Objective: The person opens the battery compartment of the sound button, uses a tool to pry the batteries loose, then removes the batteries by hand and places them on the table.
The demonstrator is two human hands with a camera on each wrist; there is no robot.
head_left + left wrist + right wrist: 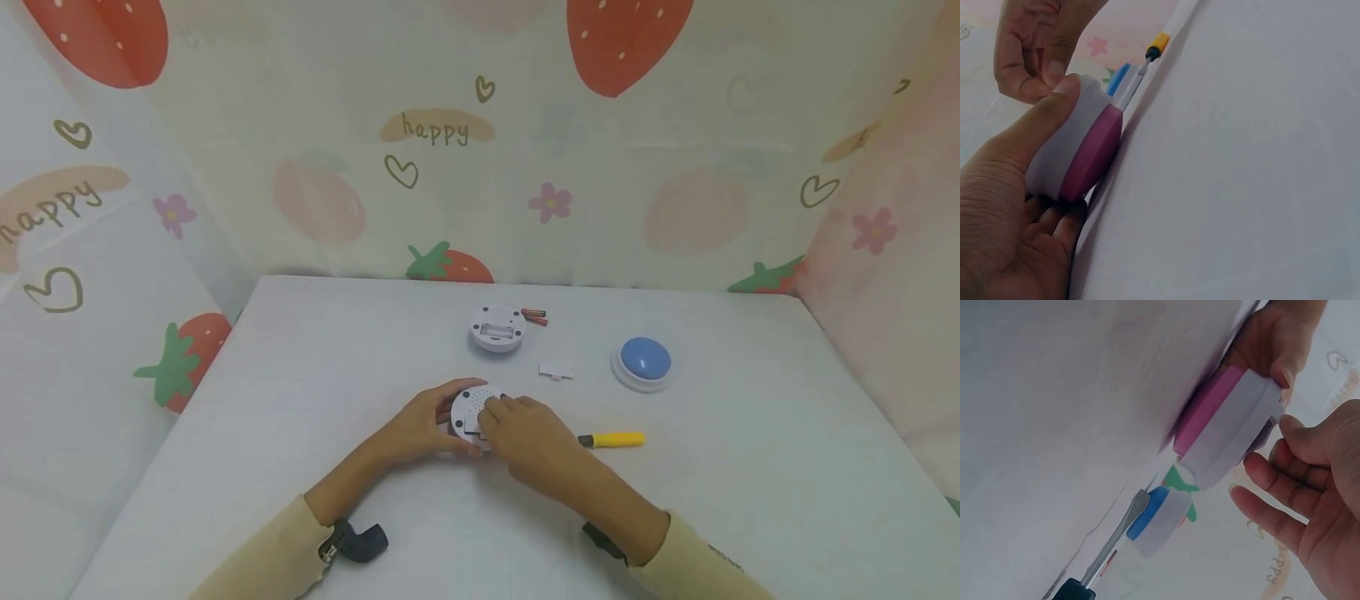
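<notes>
My left hand [412,427] grips a round white push button [480,403] by its sides, thumb along the near rim. It is turned over, with its pink dome [1094,153] facing the table and its speaker holes and dark feet upward. At the underside, my right hand [536,437] pinches a small battery cover [1263,436] between thumb and index finger. The cover stands tilted up from the base, and its other end is partly hidden. The right hand's other fingers are loosely bent and hold nothing.
Behind lies an overturned blue-domed button [498,340] with an exposed battery compartment, beside red-and-black batteries [534,317]. A loose white cover [557,369] lies right of it. Farther right stands an upright blue button [645,358]. A yellow-handled screwdriver [617,439] lies by my right wrist.
</notes>
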